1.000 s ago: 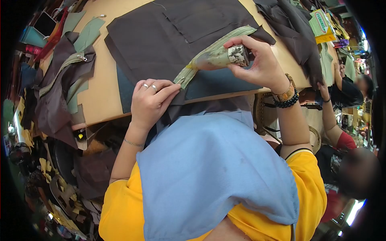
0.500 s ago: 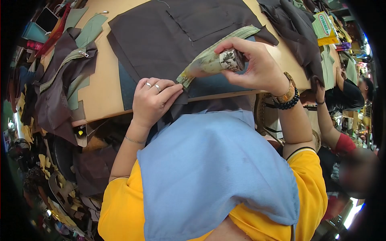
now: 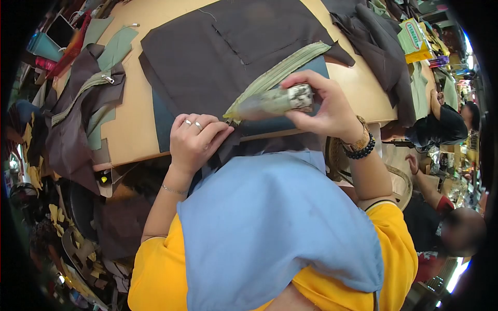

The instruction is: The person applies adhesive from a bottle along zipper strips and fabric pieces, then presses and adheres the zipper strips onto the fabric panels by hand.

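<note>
The right hand (image 3: 324, 106) grips the bottle (image 3: 264, 104) by its labelled end; the yellowish tip points left at the near end of the zipper strip (image 3: 288, 66). The left hand (image 3: 198, 139) pinches the dark fabric (image 3: 181, 65) at that end. The strip runs diagonally across the fabric to the far right. Both lie on the surface (image 3: 127, 132). A second zipper (image 3: 78, 98) lies left.

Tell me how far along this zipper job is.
The dark fabric panel looks laid out, with the green zipper tape along it. In progress: the right hand holds a squeeze bottle over the tape's near end, by the left hand. Probably left: securing the tape; I can't tell whether it's attached.
</note>
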`<state>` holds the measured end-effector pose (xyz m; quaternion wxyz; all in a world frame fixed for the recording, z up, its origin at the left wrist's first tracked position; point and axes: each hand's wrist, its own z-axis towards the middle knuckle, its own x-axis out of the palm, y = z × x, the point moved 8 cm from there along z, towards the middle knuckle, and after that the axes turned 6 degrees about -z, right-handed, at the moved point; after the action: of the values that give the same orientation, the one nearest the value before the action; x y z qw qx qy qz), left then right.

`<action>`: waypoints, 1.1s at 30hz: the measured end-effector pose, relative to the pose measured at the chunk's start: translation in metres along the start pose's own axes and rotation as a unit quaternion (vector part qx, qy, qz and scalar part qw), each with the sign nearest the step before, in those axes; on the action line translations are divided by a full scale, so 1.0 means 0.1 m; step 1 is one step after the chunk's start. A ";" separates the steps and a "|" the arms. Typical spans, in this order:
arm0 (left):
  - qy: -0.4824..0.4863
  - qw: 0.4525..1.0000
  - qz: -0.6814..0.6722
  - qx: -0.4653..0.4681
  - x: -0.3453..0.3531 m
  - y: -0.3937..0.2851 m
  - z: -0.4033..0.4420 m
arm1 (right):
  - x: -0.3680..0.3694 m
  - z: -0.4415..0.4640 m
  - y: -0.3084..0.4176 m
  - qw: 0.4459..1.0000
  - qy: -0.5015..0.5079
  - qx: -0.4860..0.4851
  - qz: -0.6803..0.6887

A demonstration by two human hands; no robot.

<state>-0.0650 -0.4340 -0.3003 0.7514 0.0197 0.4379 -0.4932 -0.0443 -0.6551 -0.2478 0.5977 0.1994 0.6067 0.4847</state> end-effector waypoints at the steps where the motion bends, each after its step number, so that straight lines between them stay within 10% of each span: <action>1: 0.001 1.000 -0.001 -0.002 0.00 0.00 0.00 | -0.10 -0.04 -0.05 0.999 -0.032 0.012 -0.005; 15: 0.030 0.999 -0.029 -0.032 0.02 0.02 0.02 | -0.61 -0.32 -0.48 0.981 -0.159 0.073 -0.087; 18: 0.027 0.985 -0.108 -0.129 -0.03 0.23 0.02 | -0.54 -0.39 -0.79 0.981 -0.112 0.139 0.081; 24: 0.046 0.931 0.198 -0.303 -0.17 1.09 0.00 | -0.85 -0.98 -1.59 0.854 -0.313 0.098 0.404; 33: 0.125 0.915 0.208 -0.322 0.07 1.04 0.21 | -1.71 -1.98 -2.36 0.862 -0.424 0.226 -0.160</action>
<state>0.0283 -0.3955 -0.3334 0.7417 -0.0710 0.6495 -0.1516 -0.1112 -0.9711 -0.3888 0.8052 0.4157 0.4106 0.1010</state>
